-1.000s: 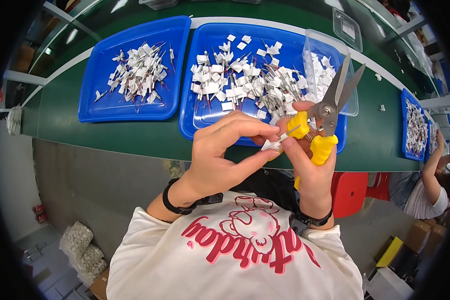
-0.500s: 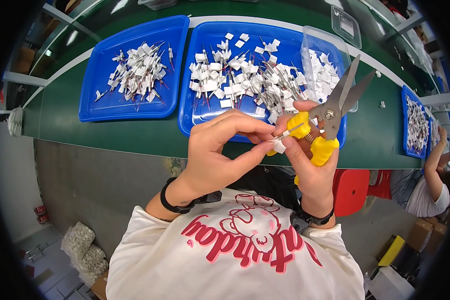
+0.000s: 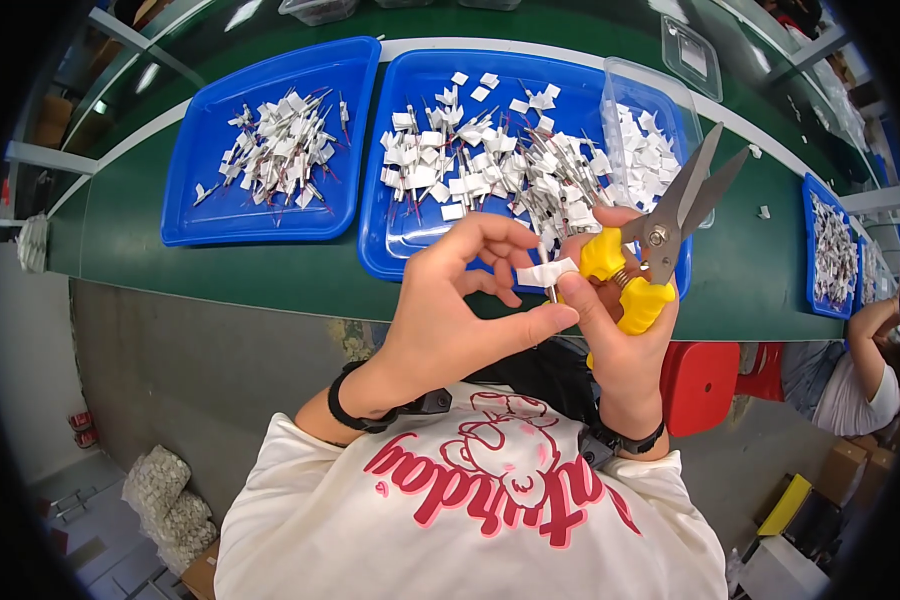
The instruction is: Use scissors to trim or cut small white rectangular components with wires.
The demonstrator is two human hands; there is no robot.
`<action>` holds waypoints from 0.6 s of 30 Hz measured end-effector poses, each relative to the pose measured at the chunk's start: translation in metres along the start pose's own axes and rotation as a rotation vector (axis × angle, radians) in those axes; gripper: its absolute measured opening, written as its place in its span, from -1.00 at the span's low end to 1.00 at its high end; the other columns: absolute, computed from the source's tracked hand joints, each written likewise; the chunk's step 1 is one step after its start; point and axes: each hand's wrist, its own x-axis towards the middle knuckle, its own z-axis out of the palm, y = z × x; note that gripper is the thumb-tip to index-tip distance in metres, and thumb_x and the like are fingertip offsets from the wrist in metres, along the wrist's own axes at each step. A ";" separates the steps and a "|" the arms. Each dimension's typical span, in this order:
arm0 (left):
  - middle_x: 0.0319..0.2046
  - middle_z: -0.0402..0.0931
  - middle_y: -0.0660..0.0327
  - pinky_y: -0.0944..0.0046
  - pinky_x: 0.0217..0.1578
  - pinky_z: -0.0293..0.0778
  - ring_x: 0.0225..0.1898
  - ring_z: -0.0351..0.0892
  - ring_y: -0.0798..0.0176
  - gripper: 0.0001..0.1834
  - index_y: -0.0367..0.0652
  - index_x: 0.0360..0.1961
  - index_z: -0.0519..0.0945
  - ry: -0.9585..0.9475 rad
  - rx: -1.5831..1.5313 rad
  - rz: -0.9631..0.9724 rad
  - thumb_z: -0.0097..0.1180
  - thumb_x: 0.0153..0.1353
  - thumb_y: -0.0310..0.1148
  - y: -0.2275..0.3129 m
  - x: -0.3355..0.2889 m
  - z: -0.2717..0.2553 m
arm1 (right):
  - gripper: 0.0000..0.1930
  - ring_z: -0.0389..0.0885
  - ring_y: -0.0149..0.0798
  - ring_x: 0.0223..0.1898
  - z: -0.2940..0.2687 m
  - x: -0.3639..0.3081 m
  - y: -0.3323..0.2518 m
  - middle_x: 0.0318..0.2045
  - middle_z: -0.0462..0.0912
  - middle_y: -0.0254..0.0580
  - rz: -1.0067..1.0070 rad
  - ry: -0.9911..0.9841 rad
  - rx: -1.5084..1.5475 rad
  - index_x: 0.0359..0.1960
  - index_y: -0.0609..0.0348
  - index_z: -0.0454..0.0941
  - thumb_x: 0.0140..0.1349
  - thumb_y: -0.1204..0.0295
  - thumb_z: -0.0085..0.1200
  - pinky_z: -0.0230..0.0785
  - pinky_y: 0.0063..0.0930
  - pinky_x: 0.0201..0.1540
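In my right hand (image 3: 625, 310) sits a pair of spring-loaded shears (image 3: 658, 235) with yellow grips, blades parted and pointing up and away from me. The same hand's thumb presses one end of a white tag (image 3: 544, 273). That tag is wrapped round a thin metallic stick-like part (image 3: 553, 293), held nearly upright. Close to its left side is my left hand (image 3: 450, 305), thumb and fingers spread apart around the tag, not visibly gripping it. Behind both hands, a blue tray (image 3: 390, 250) holds a heap of similar tagged parts with thin wires.
A second blue tray (image 3: 185, 215) with tagged parts lies to the left. A clear plastic box (image 3: 692, 130) of white tags overlaps the middle tray's right side. Farther right are another blue tray (image 3: 818, 300), a person's arm (image 3: 875, 320) and a red stool (image 3: 698, 390).
My left fingers have come off the part and spread apart. The part has turned from slanted to nearly upright, and its tag now shows broadside. The shears stay in my right hand.
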 end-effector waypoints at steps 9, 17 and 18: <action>-0.34 0.57 0.18 0.48 -0.35 0.51 -0.30 0.55 0.46 -0.79 -0.38 -0.25 0.57 -0.099 -0.464 -0.204 0.29 0.08 -0.56 -0.009 0.004 -0.005 | -0.47 0.53 -0.41 -0.18 0.001 0.000 -0.007 -0.23 0.53 -0.19 0.099 -0.006 0.265 0.12 0.27 0.28 0.10 0.66 0.19 0.42 -0.55 -0.13; -0.40 0.63 0.14 0.48 -0.36 0.53 -0.39 0.60 0.44 -0.87 -0.40 -0.35 0.63 -0.168 -0.368 -0.270 0.28 0.09 -0.55 -0.001 0.006 -0.014 | -0.39 0.51 -0.43 -0.19 -0.007 0.004 -0.003 -0.24 0.52 -0.20 -0.030 -0.193 0.135 0.12 0.24 0.29 0.00 0.67 0.28 0.37 -0.59 -0.17; -0.42 0.63 0.15 0.49 -0.37 0.52 -0.39 0.60 0.44 -0.87 -0.40 -0.35 0.63 -0.178 -0.334 -0.270 0.29 0.09 -0.55 -0.001 0.007 -0.015 | -0.41 0.51 -0.44 -0.20 -0.007 0.004 -0.004 -0.24 0.51 -0.21 -0.070 -0.218 0.087 0.11 0.24 0.30 0.01 0.68 0.27 0.36 -0.59 -0.19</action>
